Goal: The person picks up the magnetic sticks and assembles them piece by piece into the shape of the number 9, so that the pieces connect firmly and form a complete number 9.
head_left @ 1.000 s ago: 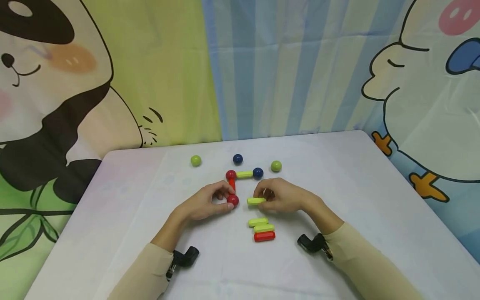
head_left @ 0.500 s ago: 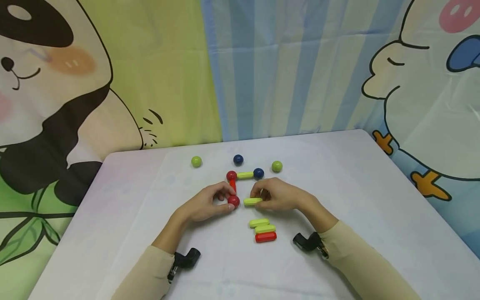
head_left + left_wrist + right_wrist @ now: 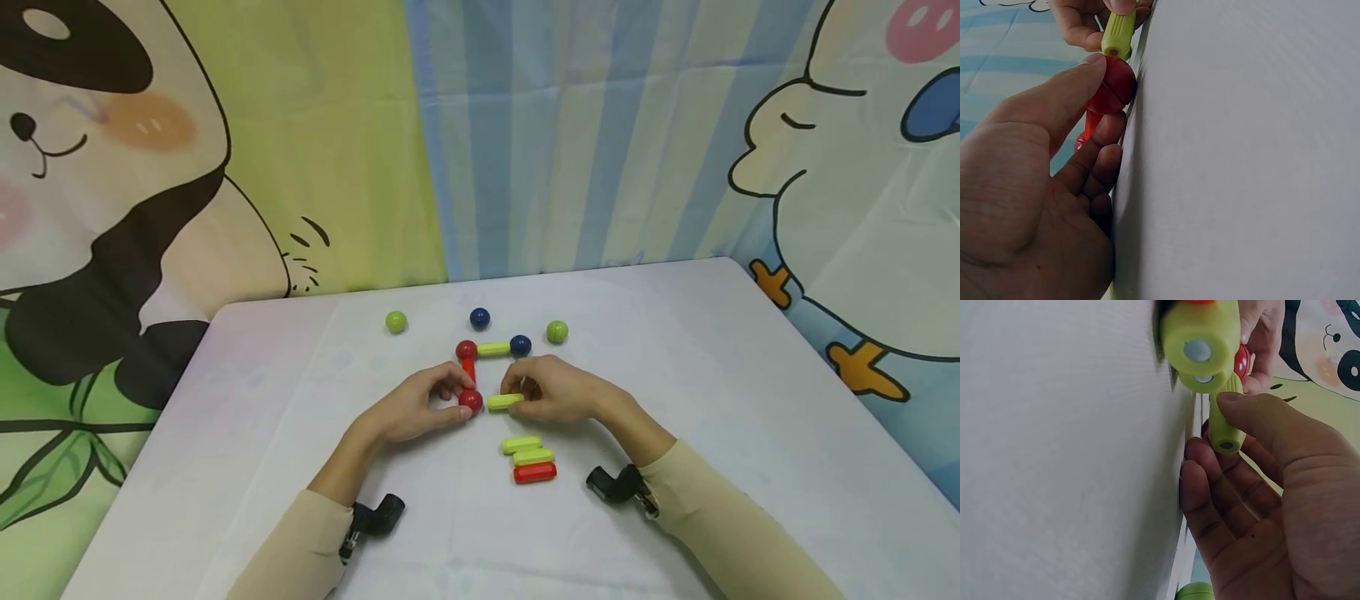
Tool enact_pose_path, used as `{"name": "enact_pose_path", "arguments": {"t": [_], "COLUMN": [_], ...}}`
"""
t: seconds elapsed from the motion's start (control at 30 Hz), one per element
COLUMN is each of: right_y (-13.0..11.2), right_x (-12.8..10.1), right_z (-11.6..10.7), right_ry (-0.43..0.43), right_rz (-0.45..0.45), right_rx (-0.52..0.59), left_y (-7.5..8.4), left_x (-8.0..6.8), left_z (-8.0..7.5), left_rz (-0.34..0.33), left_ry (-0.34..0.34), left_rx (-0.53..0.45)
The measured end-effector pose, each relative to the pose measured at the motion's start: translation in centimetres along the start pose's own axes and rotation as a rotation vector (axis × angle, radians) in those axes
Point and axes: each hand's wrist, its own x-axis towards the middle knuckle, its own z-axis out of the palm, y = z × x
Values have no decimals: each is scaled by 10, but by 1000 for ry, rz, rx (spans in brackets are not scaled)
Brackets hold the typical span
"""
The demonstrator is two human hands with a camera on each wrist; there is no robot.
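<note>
Mid-table, well in from every edge, the left hand pinches the red ball between thumb and curled fingers, while the right hand grips a green rod whose free end meets that ball. Wide bare table lies to both sides and toward the near edge. Nearer the far edge sit three loose balls. Just nearward lie three spare rods. The right fingertips hide behind the knuckles, and both wrist views crowd too close to show much else.

Spare sticks (three, stacked) crowd near side; table flanks open.
</note>
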Motion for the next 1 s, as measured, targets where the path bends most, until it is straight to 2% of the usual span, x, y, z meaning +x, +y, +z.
{"name": "enact_pose_path", "arguments": {"t": [0.73,0.87,1.0], "right_y": [-4,-3,-2], "right_x": [1,2,1], "right_z": [2,2,2], "right_ry": [20,19,15], "right_rz": [11,9,16], "right_rx": [6,7,21], "left_y": [5,5,6], "left_x": [0,-1,-3], "left_z": [-1,2,9], "left_rz": [-13,-14,-9], "left_ry": [-5,24,77], "left_rx": [17,11,47]}}
